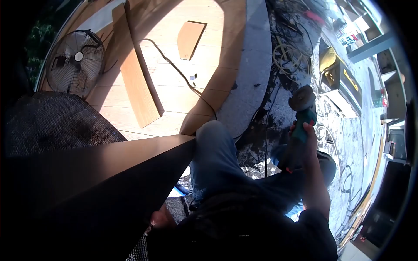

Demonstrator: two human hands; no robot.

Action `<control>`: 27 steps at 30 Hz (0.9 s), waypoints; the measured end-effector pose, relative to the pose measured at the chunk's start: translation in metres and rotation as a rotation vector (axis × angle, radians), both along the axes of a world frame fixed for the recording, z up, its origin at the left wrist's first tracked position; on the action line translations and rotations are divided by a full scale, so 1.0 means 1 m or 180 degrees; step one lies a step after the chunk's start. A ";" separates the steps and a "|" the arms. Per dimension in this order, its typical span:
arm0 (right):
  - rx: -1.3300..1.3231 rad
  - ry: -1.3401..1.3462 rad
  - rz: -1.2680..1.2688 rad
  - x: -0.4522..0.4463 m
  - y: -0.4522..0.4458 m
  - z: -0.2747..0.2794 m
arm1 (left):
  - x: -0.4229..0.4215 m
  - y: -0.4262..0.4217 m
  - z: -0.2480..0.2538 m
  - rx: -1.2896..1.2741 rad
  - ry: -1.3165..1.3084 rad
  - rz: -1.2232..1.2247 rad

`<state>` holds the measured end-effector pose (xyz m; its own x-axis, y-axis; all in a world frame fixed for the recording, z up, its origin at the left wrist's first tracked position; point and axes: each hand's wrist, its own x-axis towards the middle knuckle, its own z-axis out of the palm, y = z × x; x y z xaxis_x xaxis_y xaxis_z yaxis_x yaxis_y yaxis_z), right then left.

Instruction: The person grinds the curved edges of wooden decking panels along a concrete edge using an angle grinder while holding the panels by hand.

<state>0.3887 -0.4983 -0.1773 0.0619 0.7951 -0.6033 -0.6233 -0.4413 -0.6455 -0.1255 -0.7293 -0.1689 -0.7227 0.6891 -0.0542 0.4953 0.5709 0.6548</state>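
Observation:
A green angle grinder point(300, 130) with a round disc at its top is held upright in my right hand point(308, 132), its fingers wrapped round the body beside my bent knee. At the lower left, my left hand point(160, 219) is in shadow beside the underside of a long wooden board point(143, 151). Its fingers are mostly hidden, so its grip cannot be made out. That board reaches from the left edge to my other knee, with its lit edge facing up.
A round metal fan point(78, 56) stands upper left. A long plank point(135, 82) and a small cut piece point(190, 39) lie on the wood floor point(174, 100), with a black cord. Coiled cables point(289, 54) and an open toolbox point(344, 82) are at right.

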 end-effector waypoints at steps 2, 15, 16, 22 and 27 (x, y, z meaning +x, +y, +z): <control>0.0006 0.0039 0.0005 0.000 0.000 0.001 | -0.001 -0.002 0.000 0.0004 0.0057 0.0037; 0.0413 -0.0044 -0.0046 0.002 -0.001 -0.003 | -0.015 -0.011 0.003 0.0011 0.0700 0.0293; 0.0411 -0.0045 -0.0036 0.002 -0.001 -0.001 | -0.015 -0.011 0.005 0.0014 0.0756 0.0303; 0.0762 0.0325 -0.0057 0.007 -0.003 0.009 | -0.007 0.001 0.008 0.0066 0.1155 0.0264; 0.1105 0.0382 -0.0015 0.025 -0.003 0.003 | 0.014 0.024 -0.002 -0.0089 0.1364 -0.0059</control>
